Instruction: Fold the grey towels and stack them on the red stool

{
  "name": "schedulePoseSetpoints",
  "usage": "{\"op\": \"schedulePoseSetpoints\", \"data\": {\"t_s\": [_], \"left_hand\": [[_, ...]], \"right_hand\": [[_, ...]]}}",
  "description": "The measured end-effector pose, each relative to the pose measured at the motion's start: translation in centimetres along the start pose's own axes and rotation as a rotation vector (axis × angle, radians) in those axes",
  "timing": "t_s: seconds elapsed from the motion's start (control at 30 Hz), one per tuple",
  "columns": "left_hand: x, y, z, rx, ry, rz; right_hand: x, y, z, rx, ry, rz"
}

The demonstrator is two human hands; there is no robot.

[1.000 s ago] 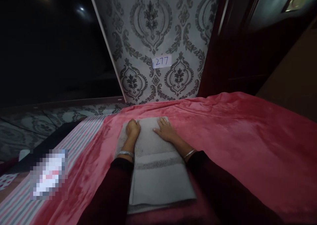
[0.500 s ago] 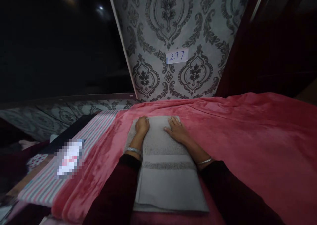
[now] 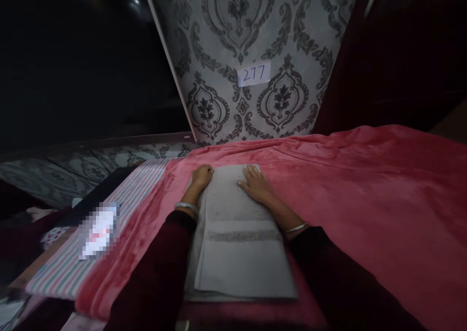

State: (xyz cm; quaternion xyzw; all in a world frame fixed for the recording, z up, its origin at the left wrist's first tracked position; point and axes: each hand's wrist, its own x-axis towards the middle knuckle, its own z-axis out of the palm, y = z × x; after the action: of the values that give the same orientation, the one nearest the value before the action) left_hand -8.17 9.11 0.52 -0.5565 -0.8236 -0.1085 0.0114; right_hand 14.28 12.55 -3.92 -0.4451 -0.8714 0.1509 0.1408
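A grey towel (image 3: 244,268), folded into a long rectangle with a textured band across it, lies on the pink blanket (image 3: 365,209). At its far left corner is my left hand (image 3: 202,176), with fingers curled in against the towel's edge. My right hand (image 3: 256,184) rests on the far right part of the towel, palm down, fingers stretched out and thumb apart. Along the left side and near end, the towel's layers show slightly offset from each other. Both wrists wear bangles.
Left of the blanket is a striped cloth (image 3: 58,268) with a blurred-out bright object (image 3: 98,231) on it. A large dark screen (image 3: 80,63) stands behind. The patterned wall (image 3: 215,44) carries a paper marked 277 (image 3: 254,73).
My left hand has shifted left, toward the towel's outer edge, and more of the towel's lower layer shows there. The right hand stays flat on the towel. The view has tilted slightly.
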Motion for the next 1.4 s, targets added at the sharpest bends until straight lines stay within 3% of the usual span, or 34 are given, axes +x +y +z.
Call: {"op": "schedulePoseSetpoints", "data": {"t_s": [0.17,0.33,0.47,0.57,0.7,0.83,0.97,1.17,1.3,1.4], "left_hand": [[0.1,-0.5,1.3,-0.024,-0.011,0.014],[0.2,-0.3,0.0,-0.052,-0.042,0.030],[-4.2,0.7,-1.0,-0.022,0.027,0.318],[-9.7,1.5,-0.2,0.022,-0.071,0.546],[-14.2,1.8,1.5,0.073,-0.110,0.572],[-14.2,1.9,1.9,0.081,-0.111,0.560],[-13.8,1.9,1.9,0.059,-0.097,0.550],[-14.0,2.1,2.1,0.005,-0.086,0.554],[-14.5,2.4,0.8,0.011,-0.170,0.534],[-17.0,2.2,-0.4,0.018,-0.232,0.517]], "right_hand": [[0.0,0.2,-0.5,-0.005,-0.029,0.006],[-0.2,0.2,-0.7,-0.009,-0.032,0.009],[-0.1,0.4,-0.5,-0.005,-0.020,0.005],[0.0,0.8,-0.2,0.013,-0.001,-0.006],[0.3,1.2,0.1,0.029,0.015,-0.036],[0.2,0.8,-0.5,0.008,0.003,-0.021],[-3.3,-0.6,-1.5,-0.018,-0.046,0.013],[-11.8,-1.0,-1.0,-0.112,-0.103,-0.141],[-13.0,-1.2,-1.2,-0.162,-0.119,-0.103],[-13.8,-2.2,-1.4,-0.151,-0.135,-0.073]]}}
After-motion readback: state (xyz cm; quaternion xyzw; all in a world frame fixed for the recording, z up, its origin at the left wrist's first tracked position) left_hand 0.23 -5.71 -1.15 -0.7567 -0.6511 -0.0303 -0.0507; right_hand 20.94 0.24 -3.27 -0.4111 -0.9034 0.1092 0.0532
